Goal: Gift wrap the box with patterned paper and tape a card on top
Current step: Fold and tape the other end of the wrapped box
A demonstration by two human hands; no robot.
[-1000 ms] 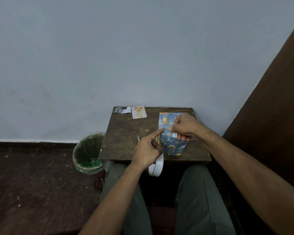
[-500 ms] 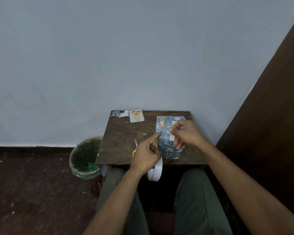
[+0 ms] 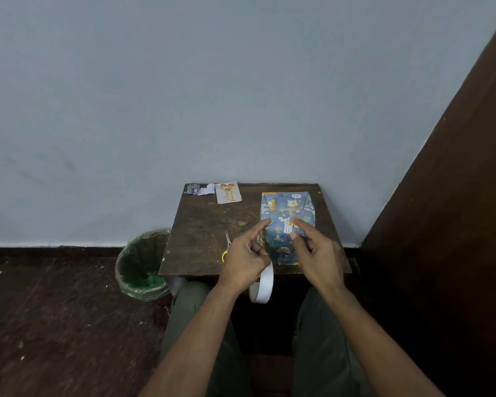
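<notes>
Wood bench (image 3: 206,239), small and dark, sits against a pale wall. Box (image 3: 284,224) is on the bench's right half, already wrapped in blue cartoon-print paper, end flaps folded up at the far side. Small white tape piece (image 3: 287,229) is stuck on the box's top seam.

Left hand (image 3: 245,260) hovers at the box's near-left corner: index finger straight, tip at the box's left edge, whether touching I cannot tell; other fingers curled round a white tape roll (image 3: 262,285) that hangs below the bench's front edge.

Right hand (image 3: 317,253) is over the box's near-right part, fingers loosely spread and blurred, holding nothing that I can see; contact with the paper unclear.

Scissors (image 3: 226,247), yellow handle, lie left of the box, partly hidden by the left hand. Card (image 3: 227,192) with orange shapes lies at the bench's far edge, well left of the box; paper scraps (image 3: 201,189) just left of the card. Bin (image 3: 142,266) with green liner stands on the floor left of the bench. Green-trousered knees are under the bench's front edge.
</notes>
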